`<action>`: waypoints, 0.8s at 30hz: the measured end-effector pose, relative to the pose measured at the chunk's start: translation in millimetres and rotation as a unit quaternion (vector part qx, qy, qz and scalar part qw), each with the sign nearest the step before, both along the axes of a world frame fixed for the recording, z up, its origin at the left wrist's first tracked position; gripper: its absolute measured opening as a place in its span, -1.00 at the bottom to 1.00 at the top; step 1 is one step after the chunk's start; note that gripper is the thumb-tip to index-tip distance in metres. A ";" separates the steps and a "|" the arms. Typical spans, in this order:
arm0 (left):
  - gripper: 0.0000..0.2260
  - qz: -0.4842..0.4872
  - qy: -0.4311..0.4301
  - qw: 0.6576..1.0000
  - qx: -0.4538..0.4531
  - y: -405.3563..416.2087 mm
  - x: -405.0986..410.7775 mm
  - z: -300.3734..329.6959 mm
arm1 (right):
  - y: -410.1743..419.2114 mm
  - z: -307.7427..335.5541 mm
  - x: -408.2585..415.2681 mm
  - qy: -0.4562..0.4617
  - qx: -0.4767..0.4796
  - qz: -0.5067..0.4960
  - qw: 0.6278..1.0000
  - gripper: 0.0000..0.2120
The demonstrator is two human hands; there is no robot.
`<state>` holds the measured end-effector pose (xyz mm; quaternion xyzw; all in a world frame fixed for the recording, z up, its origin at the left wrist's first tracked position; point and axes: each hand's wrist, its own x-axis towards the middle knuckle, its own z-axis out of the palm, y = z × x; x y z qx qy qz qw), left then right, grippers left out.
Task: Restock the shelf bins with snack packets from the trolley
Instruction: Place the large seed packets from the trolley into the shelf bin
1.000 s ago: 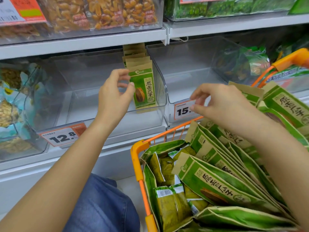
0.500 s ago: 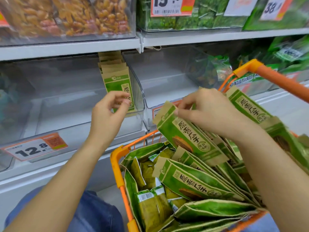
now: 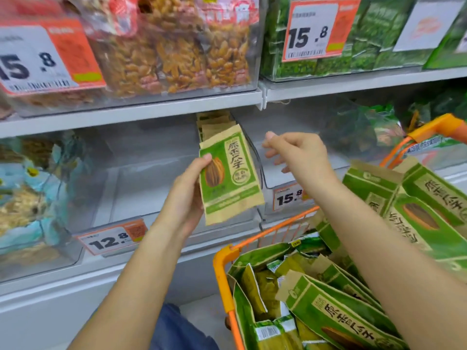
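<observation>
My left hand [image 3: 185, 198] grips a green and brown snack packet [image 3: 228, 175] by its left edge, upright, in front of the clear shelf bin [image 3: 141, 183] tagged 12.8. A few matching packets [image 3: 214, 122] stand at that bin's right side, behind the held one. My right hand [image 3: 300, 154] hovers just right of the packet, fingers apart and holding nothing. Below right, the orange trolley [image 3: 222, 261] holds several more of the same packets [image 3: 341, 317].
Left of the bin is a bin of blue packets [image 3: 30, 195]; to the right, a clear bin tagged 15.8 [image 3: 288, 197] with green bags [image 3: 369, 127] at its back. The shelf above holds bins of golden snacks [image 3: 177, 51] and green packs [image 3: 358, 34]. My knee [image 3: 182, 329] is below.
My right hand lifted a packet out of the trolley and let it go. My left hand, empty before, now holds it in front of the bin.
</observation>
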<state>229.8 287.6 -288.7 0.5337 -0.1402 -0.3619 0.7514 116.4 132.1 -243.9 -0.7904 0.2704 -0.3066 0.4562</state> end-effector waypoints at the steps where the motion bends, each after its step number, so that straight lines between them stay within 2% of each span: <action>1: -0.80 0.038 -0.015 0.999 0.012 2.6 7.5 1.1 | -5.7 -9.8 4.8 0.043 -0.038 -0.012 0.998 -0.77; 2: -0.80 0.082 -0.046 0.995 0.021 4.9 14.6 1.9 | -9.4 -19.1 8.1 0.086 -0.066 -0.015 0.994 -0.78; 4: -0.82 0.156 -0.112 0.981 0.024 6.0 26.4 3.0 | -10.9 -35.7 10.9 0.159 -0.095 0.002 0.983 -0.62; 8: -0.90 0.188 -0.240 0.949 0.084 -4.6 39.1 -0.8 | -9.9 -56.7 8.2 0.255 -0.179 0.054 0.949 -0.59; 13: -0.89 0.076 -0.347 0.919 0.173 -21.6 38.2 -19.0 | -12.4 -59.8 7.3 0.233 -0.201 0.050 0.950 -0.63; 16: -0.76 0.031 -0.423 0.866 0.263 -29.9 41.1 -26.6 | -11.5 -61.8 6.6 0.228 -0.205 0.053 0.951 -0.61; 18: -0.72 0.042 -0.433 0.850 0.297 -33.4 43.9 -25.6 | -13.5 -62.6 6.9 0.225 -0.206 0.055 0.951 -0.63; 24: -0.50 0.125 -0.422 0.839 0.319 -32.4 47.6 -27.9 | -13.3 -63.3 6.6 0.224 -0.207 0.054 0.951 -0.63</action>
